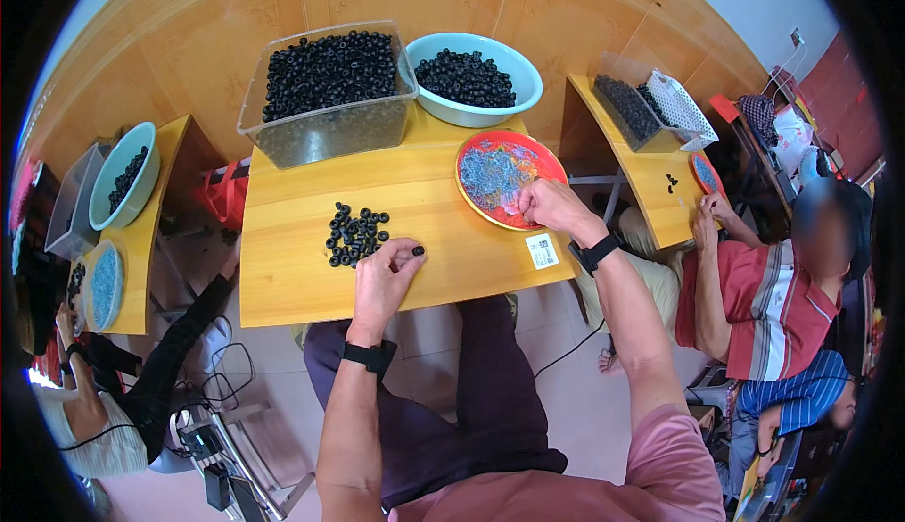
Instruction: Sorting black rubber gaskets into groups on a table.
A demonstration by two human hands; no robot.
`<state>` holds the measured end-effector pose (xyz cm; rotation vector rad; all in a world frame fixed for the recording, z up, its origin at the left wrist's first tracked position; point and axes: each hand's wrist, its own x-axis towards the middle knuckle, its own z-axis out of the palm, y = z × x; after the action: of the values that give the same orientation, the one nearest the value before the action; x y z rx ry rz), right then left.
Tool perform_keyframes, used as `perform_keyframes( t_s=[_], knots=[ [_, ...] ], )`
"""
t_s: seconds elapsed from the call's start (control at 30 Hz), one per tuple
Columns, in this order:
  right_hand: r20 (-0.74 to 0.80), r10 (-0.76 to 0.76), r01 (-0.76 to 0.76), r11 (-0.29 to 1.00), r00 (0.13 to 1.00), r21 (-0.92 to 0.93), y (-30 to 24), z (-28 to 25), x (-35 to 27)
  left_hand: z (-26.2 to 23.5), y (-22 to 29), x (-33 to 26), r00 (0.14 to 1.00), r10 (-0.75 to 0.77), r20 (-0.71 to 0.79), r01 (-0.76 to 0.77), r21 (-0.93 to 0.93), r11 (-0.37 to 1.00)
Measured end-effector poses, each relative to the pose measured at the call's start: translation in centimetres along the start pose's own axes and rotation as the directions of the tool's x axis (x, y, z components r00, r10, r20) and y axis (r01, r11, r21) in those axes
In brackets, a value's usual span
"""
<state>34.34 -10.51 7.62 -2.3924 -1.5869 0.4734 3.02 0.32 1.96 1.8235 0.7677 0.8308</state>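
Sitting at a yellow surface (471, 267) and working with both bare hands. Holding one black ring (418, 251) at the fingertips of the left hand (382, 281), with the fingers set narrowly around it, just beside the near right edge of a loose pile of black rings (353, 236) on the left part of the surface. Reaching with the right hand (553, 207) over the near right part of a round red tray (542, 149), on the right side of the surface, and drawing the fingers narrow and close together beside a spread of small blue-grey pieces (492, 175); being unable to tell about any piece between them. Wearing a dark band on each wrist. Having a white label (542, 251) on the surface, just on the near side of the tray. Facing a clear tub (325, 140), heaped with more rings, at the far left, and a pale blue basin (452, 115), also holding rings, just to its right. Sitting between two other yellow surfaces, with a person in a red striped shirt (754, 305) working at the right one and another person seated at the left one.
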Motion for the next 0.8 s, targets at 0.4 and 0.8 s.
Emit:
perform_keyframes(
  t_s=[0.4,0.8],
  knots=[
    [0.048,0.173,-0.163,0.971,0.984,-0.175,-1.8,-0.6,-0.3,-0.1,0.1,0.1,1.0,0.0,0.022,-0.001,0.025,1.0],
    [-0.124,0.071,-0.009,0.895,0.99,0.445,-6.2,-0.1,-3.0,-0.2,-0.5,0.1,0.999,-0.018,0.048,0.015,0.061,0.998]
  ],
)
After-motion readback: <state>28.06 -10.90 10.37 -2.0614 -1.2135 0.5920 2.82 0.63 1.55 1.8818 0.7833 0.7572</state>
